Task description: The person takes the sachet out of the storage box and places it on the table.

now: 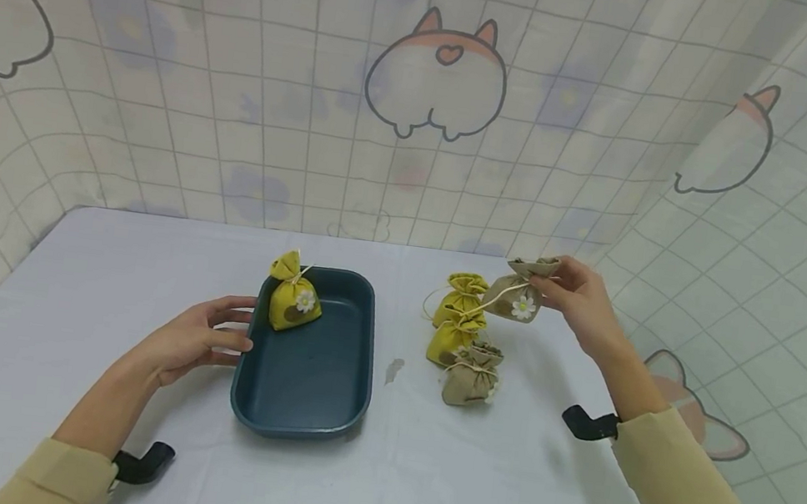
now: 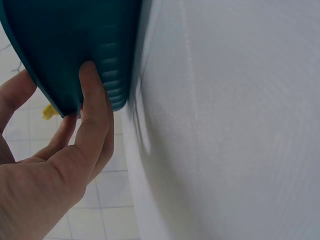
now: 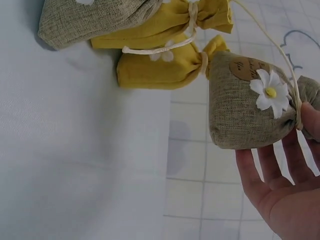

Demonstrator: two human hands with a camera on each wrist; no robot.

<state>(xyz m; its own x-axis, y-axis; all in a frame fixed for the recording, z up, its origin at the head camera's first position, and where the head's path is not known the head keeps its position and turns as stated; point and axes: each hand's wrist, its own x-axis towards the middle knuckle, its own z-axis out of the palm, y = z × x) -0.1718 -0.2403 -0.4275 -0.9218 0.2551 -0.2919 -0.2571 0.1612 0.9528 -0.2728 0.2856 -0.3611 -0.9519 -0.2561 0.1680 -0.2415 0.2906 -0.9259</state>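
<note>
My right hand (image 1: 580, 303) pinches a grey-brown drawstring pouch (image 3: 252, 107) at its tied neck, lifted above the table. The pouch has a white daisy (image 3: 270, 93), a round brown tag and a pale cord. To its left, two yellow pouches (image 1: 454, 342) and another grey-brown pouch (image 1: 469, 382) stand in a close row on the table. My left hand (image 1: 200, 335) rests its spread fingers against the outer left wall of a dark teal bin (image 2: 55, 45). Inside the bin, a yellow pouch with a daisy (image 1: 294, 306) leans in the far left corner.
A white cloth (image 1: 420, 489) covers the table. Behind it and on the right hangs a checked curtain (image 1: 420, 178) with cartoon animals, close beyond my right hand. Black wrist mounts (image 1: 145, 464) stick out from both sleeves.
</note>
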